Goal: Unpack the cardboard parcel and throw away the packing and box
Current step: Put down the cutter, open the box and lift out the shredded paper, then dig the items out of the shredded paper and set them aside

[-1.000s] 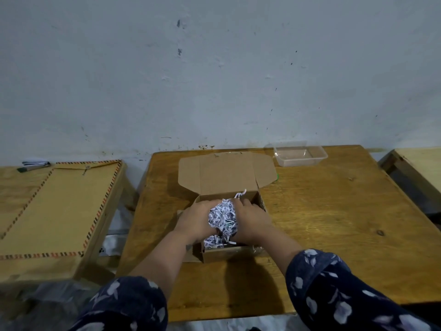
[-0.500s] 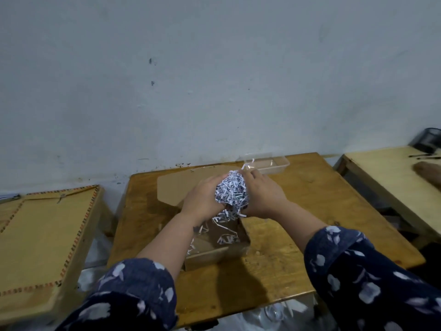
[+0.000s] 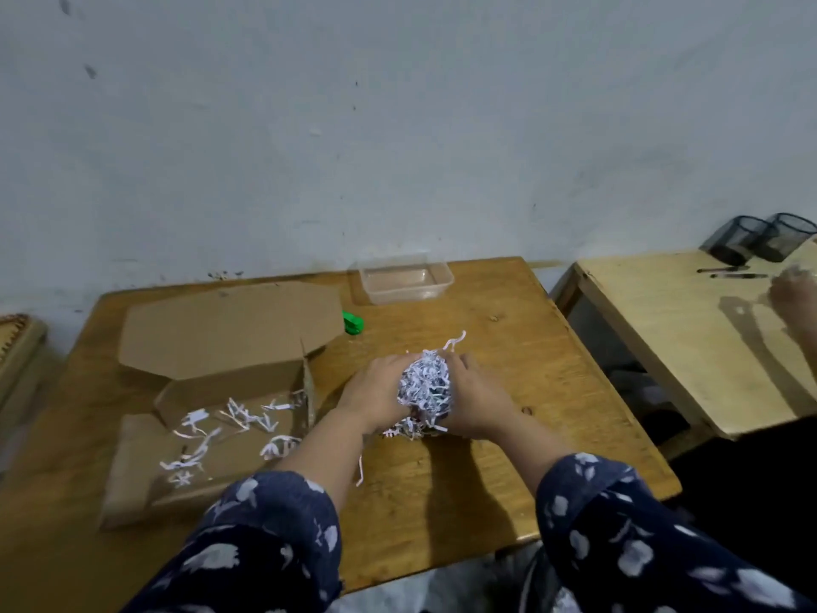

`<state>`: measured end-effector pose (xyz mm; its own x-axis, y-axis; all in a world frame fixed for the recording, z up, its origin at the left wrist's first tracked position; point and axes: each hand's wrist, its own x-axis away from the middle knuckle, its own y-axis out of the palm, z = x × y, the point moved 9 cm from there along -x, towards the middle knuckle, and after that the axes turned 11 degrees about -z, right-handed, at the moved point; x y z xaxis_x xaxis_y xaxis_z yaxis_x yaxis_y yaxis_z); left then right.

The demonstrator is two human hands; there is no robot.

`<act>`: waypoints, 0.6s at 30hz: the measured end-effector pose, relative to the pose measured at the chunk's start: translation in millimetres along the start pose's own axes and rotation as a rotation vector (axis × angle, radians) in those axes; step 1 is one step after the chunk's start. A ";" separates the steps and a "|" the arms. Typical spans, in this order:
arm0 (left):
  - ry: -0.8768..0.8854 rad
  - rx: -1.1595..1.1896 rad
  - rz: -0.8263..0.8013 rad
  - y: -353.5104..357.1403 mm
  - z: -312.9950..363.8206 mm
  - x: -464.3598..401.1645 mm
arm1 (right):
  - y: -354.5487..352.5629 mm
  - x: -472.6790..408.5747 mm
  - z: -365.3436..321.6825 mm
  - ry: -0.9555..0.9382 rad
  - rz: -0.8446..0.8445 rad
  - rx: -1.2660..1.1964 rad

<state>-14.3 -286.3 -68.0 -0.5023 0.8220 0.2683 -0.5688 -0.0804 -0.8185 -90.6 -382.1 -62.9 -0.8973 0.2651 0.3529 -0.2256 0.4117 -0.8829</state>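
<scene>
A clump of white shredded paper (image 3: 425, 384) sits between my two hands, low over the wooden table (image 3: 508, 444) to the right of the box. My left hand (image 3: 376, 391) cups its left side and my right hand (image 3: 475, 400) cups its right side, fingers curled round it. The open cardboard box (image 3: 212, 418) lies at the left of the table with its lid folded back. A few loose paper strips (image 3: 234, 418) remain on its floor. What the box held besides paper is not visible.
A clear plastic tray (image 3: 404, 283) stands at the table's back edge. A small green object (image 3: 352, 323) lies beside the box lid. A lighter table (image 3: 689, 342) at the right holds two black mesh cups (image 3: 760, 238), pens, and another person's hand (image 3: 796, 298).
Both hands lifted the paper clump out of the box and carried it right, down to the tabletop. The view has swung right, so the box now lies at the left.
</scene>
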 end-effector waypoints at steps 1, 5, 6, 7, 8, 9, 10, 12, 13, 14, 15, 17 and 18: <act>-0.018 0.007 -0.016 8.1 -2.5 -1.6 | 8.1 -1.6 3.9 -0.021 -0.021 -0.033; -0.056 -0.003 0.001 12.4 -9.7 -1.5 | 9.1 -10.7 17.4 -0.089 -0.064 -0.140; -0.059 -0.022 -0.008 11.0 -9.7 -1.0 | 5.4 -12.7 21.0 -0.090 -0.082 -0.147; -0.065 -0.033 -0.022 10.6 -9.5 -0.9 | 1.8 -14.1 25.3 -0.085 -0.104 -0.141; -0.069 -0.032 -0.029 8.7 -8.3 -0.3 | -3.3 -14.3 27.2 -0.092 -0.116 -0.118; -0.075 -0.023 -0.031 6.8 -7.2 0.6 | -7.0 -13.5 28.0 -0.099 -0.131 -0.092; -0.083 -0.010 -0.028 3.3 -5.6 1.7 | -12.3 -12.2 27.3 -0.110 -0.138 -0.086; -0.086 0.008 -0.005 -5.5 -4.6 1.0 | -23.3 -12.9 27.1 -0.124 -0.123 -0.155; -0.083 0.012 0.010 -10.1 -5.0 -0.7 | -28.6 -14.3 28.0 -0.126 -0.103 -0.194; -0.077 0.004 0.024 -14.4 -4.4 -2.6 | -33.1 -16.2 29.4 -0.128 -0.077 -0.213; -0.070 -0.015 0.035 -17.3 -4.2 -4.9 | -38.0 -16.8 29.8 -0.134 -0.044 -0.215; -0.059 -0.061 0.053 -20.5 0.0 -7.9 | -42.9 -16.3 29.1 -0.154 0.016 -0.237; -0.055 -0.076 0.064 -21.5 3.9 -7.8 | -44.7 -13.5 27.7 -0.169 0.049 -0.248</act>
<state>-0.7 -293.2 -50.5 -0.5716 0.7846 0.2402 -0.4846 -0.0865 -0.8704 -78.9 -428.2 -36.8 -0.9601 0.1491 0.2368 -0.0997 0.6083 -0.7874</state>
